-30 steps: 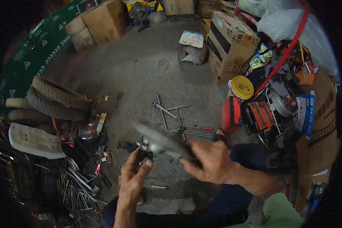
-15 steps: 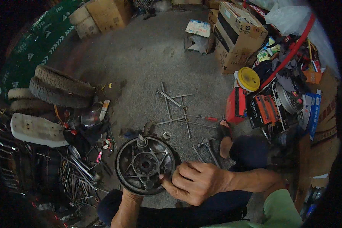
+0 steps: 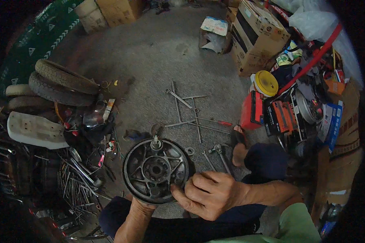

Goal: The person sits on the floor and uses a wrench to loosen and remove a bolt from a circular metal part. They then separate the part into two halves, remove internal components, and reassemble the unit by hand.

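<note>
A dark, round metal wheel hub [image 3: 149, 178] with star-shaped ribs and a central hole lies tilted face-up over my lap. A pale metal post [image 3: 155, 143] stands out near its far edge. My left hand [image 3: 141, 205] holds the hub from beneath at the near side, its fingers hidden under it. Curled at the hub's right edge is my right hand [image 3: 211, 194], with one digit's tip over the rim and the other fingers folded beside it. A small metal ring [image 3: 189, 151] lies on the floor just beyond the hub.
Several wrenches [image 3: 178, 107], a red-handled screwdriver [image 3: 219, 122] and a hammer [image 3: 221, 154] are on the floor ahead. Stacked tyres [image 3: 63, 87], a white board [image 3: 36, 129] and loose rods [image 3: 75, 188] lie left. Cartons [image 3: 259, 36] and a yellow-lidded bucket [image 3: 265, 83] stand right.
The hub has turned and tilted slightly, its post shifting right and away from me. My right hand keeps nearly the same place at the rim. The view has shifted a little.
</note>
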{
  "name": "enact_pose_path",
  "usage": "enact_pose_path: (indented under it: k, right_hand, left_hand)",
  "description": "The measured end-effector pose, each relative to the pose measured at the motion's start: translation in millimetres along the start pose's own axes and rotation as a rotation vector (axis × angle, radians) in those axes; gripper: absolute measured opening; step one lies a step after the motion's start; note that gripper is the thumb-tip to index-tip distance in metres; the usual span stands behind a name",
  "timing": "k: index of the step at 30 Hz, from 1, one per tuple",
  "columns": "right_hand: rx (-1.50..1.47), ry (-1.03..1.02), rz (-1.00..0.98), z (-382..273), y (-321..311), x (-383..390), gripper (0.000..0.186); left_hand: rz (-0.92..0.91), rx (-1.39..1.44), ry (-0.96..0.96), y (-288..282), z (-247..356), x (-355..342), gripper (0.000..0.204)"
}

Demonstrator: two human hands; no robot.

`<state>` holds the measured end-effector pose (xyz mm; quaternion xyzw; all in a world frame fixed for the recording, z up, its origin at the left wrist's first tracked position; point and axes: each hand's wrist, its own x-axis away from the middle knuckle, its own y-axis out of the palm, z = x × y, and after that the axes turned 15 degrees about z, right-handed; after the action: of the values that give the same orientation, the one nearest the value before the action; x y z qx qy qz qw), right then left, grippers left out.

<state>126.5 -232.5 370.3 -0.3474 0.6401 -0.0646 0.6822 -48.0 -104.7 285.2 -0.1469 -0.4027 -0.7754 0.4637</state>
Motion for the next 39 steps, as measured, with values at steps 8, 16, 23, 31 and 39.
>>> enact_pose_path:
  k: [8,16,23,31,39]
  right_hand:
    - [-0.093,0.648,-0.120,10,3,23,0.043]
    - [-0.053,1.176,-0.691,13,24,82,0.046]
    - [0.062,0.929,-0.828,26,61,193,0.042]
    - [0.146,1.059,-0.759,46,144,244,0.044]
    - [0.133,1.025,-0.749,4,216,240,0.043]
  left_hand:
    - [0.164,-0.458,-0.141,41,19,8,0.050]
    - [0.074,-0.704,-0.129,27,9,16,0.055]
    - [0.102,-0.446,0.077,10,36,34,0.042]
    - [0.167,-0.287,0.142,-17,52,54,0.031]
    - [0.140,-0.284,0.215,-28,63,55,0.030]
